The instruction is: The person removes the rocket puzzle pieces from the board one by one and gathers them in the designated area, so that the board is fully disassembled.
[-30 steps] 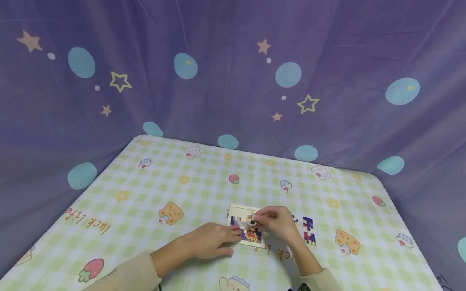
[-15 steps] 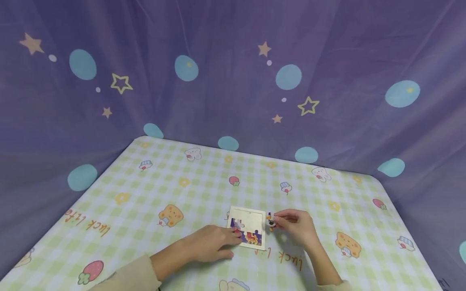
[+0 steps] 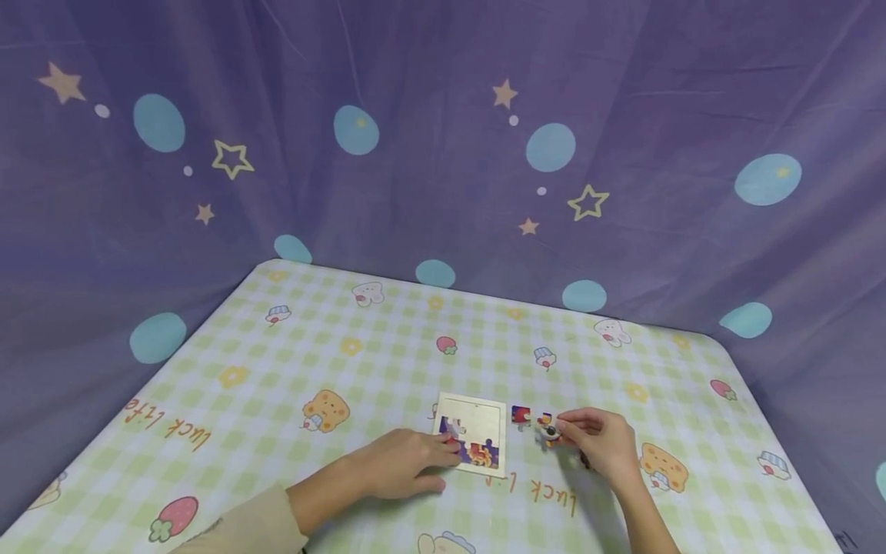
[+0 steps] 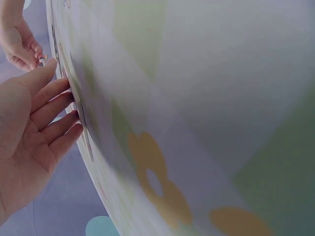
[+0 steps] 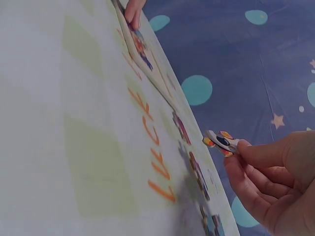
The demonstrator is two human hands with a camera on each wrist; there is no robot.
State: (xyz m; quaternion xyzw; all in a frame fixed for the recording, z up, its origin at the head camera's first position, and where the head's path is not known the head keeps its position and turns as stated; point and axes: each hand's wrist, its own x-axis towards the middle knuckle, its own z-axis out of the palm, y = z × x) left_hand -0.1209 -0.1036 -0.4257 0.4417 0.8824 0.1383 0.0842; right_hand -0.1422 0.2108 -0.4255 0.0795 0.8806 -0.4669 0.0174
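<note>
My right hand point(image 3: 604, 440) pinches a small jigsaw piece point(image 3: 550, 434) between thumb and fingertips, holding it above the table right of a pale square puzzle tray point(image 3: 484, 415). In the right wrist view this piece point(image 5: 222, 141) is white with a dark oval and orange-yellow parts. The tray has joined purple and orange pieces point(image 3: 482, 455) along its near side, and bare board at the back. My left hand point(image 3: 404, 463) rests its fairly straight fingertips on the tray's left side, covering some of the picture. A red and purple loose piece point(image 3: 521, 416) lies just right of the tray.
More loose jigsaw pieces point(image 5: 199, 175) lie on the table below my right hand, partly hidden by it in the head view. A green-checked cloth point(image 3: 388, 323) printed with cartoons covers the table. A purple curtain point(image 3: 429, 208) hangs behind.
My right hand has carried the pinched piece from above the tray out to the right, over the loose pieces. The left hand has stayed on the tray.
</note>
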